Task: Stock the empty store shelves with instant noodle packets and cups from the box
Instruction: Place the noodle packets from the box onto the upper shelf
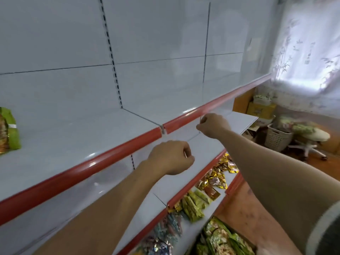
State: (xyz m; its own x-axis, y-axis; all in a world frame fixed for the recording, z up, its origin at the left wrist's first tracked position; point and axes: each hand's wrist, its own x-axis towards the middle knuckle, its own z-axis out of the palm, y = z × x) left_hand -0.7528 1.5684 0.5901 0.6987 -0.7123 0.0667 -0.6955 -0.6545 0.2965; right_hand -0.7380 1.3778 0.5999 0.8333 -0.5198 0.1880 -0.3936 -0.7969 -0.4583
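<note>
Reaching with both hands curled nearly shut at a clear plastic shelf divider (195, 137) (grip unclear), we judge the open cardboard box of green noodle packets (224, 238) lies below, nearer our right hand (213, 126) than our left hand (171, 157).

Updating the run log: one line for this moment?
left hand: closed, empty | right hand: pinching at shelf rail | green packet: top shelf | box: below
</note>
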